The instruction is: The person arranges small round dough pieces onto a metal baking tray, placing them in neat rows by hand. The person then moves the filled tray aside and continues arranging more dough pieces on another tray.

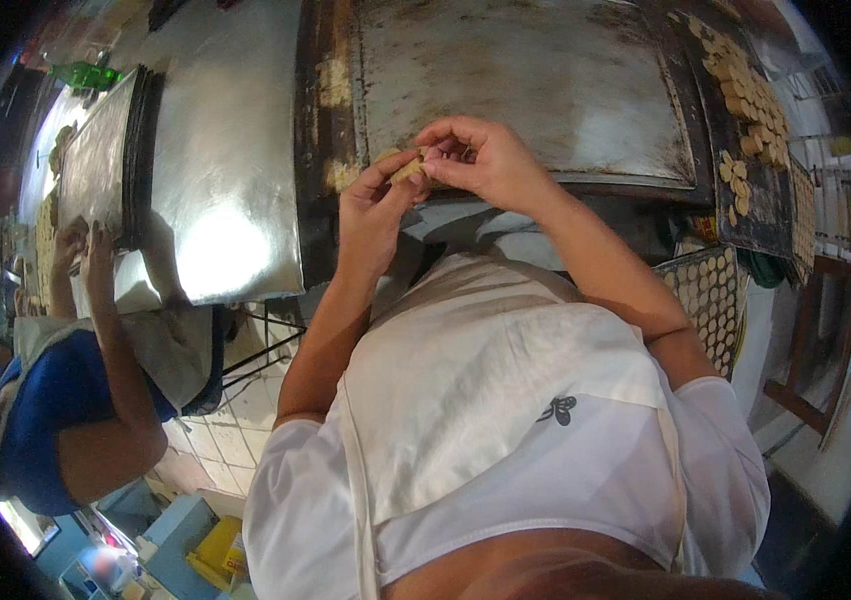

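Note:
My left hand point(376, 206) holds a short stack of pale round biscuit or dough discs point(404, 171) between thumb and fingers. At the stack's near end, the thumb and fingertips of my right hand point(481, 161) pinch together against the discs. The fingers partly hide how many discs there are. Both hands are over the near left corner of a large flat metal baking sheet point(523, 82), whose surface is worn and stained and bears no discs in the visible part.
At right, a dark tray point(759, 217) carries piled and loose pale discs point(752, 97). Below it is another tray with rows of discs point(707, 300). A shiny metal table point(223, 150) lies left, with stacked baking sheets point(95, 157) and a co-worker's hands point(87, 244) beside them.

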### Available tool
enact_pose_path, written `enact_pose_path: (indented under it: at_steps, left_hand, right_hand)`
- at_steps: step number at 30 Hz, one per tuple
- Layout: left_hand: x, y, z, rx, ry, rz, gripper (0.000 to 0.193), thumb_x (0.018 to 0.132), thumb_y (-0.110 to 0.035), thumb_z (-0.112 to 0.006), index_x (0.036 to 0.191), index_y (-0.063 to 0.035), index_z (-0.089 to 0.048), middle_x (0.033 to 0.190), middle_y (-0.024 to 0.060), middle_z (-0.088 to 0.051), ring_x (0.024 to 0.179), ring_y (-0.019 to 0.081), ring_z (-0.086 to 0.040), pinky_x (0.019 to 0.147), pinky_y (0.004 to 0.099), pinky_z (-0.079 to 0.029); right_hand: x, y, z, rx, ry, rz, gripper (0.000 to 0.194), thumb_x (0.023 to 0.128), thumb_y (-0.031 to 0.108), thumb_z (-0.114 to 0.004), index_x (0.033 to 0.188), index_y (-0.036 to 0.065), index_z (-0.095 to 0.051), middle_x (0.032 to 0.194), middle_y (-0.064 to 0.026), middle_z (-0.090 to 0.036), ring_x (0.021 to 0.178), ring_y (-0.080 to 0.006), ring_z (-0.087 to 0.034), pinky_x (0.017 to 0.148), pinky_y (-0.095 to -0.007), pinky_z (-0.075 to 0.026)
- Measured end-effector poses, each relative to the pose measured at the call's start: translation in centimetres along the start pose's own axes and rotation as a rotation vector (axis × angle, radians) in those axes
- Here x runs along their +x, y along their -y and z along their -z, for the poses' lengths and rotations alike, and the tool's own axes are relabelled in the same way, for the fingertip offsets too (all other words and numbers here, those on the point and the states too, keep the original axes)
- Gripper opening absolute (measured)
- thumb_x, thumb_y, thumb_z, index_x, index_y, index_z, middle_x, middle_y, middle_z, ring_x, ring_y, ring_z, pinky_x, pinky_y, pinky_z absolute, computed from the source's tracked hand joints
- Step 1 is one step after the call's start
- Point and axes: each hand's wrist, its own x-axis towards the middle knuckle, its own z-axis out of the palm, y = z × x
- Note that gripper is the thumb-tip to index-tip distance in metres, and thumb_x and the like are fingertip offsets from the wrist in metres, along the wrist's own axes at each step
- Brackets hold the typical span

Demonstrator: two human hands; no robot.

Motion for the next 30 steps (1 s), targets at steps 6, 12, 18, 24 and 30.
enact_pose_path:
  at_steps: [6,12,18,24,30]
  left_hand:
    - [0.1,0.3,-2.0,0.024,0.033,0.047,0.028,0.082,-0.006,-0.058,0.108,0.0049,-0.055,0.092,0.0072,-0.060,0.078,0.0112,-0.057,0.072,0.0233,-0.047]
    - [0.4,0.9,-3.8,0.000,0.130,0.095,0.028,0.082,-0.005,-0.056,0.109,0.0020,-0.055,0.096,0.0062,-0.059,0.084,0.0123,-0.057,0.077,0.0258,-0.049]
    - [0.5,1.7,-6.5,0.019,0.183,0.131,0.029,0.081,-0.004,-0.056,0.110,0.0017,-0.055,0.099,0.0053,-0.059,0.087,0.0122,-0.056,0.078,0.0260,-0.048]
    - [0.8,2.0,-8.9,0.095,0.222,0.194,0.031,0.083,-0.001,-0.050,0.114,0.0013,-0.052,0.105,0.0082,-0.058,0.092,0.0167,-0.057,0.082,0.0290,-0.046]
    - [1.2,3.0,-11.6,0.088,0.325,0.207,0.032,0.084,-0.003,-0.048,0.115,0.0026,-0.050,0.107,0.0095,-0.057,0.093,0.0185,-0.057,0.082,0.0295,-0.046]
  right_hand:
    - [-1.9,0.3,2.7,-0.182,-0.177,-0.226,0.027,0.077,0.009,-0.062,0.103,0.003,-0.056,0.077,-0.0018,-0.058,0.067,-0.0069,-0.052,0.064,-0.0218,-0.045]
    - [-3.7,0.5,4.3,-0.112,-0.226,-0.182,0.028,0.075,0.010,-0.064,0.101,0.002,-0.057,0.074,-0.0035,-0.060,0.067,-0.0087,-0.055,0.063,-0.0241,-0.046]
    - [-5.7,0.6,5.7,-0.076,-0.239,-0.128,0.028,0.077,0.007,-0.063,0.104,0.003,-0.056,0.076,-0.0008,-0.058,0.067,-0.0064,-0.053,0.059,-0.0212,-0.045]
    - [-8.0,0.9,8.6,-0.427,-0.429,-0.376,0.027,0.077,0.013,-0.063,0.100,0.002,-0.058,0.076,-0.0074,-0.063,0.070,-0.0111,-0.059,0.066,-0.0257,-0.047]
    - [-9.9,1.1,9.7,0.039,-0.260,-0.062,0.030,0.075,0.010,-0.065,0.103,0.002,-0.056,0.076,-0.0016,-0.059,0.067,-0.0066,-0.053,0.059,-0.0221,-0.045]
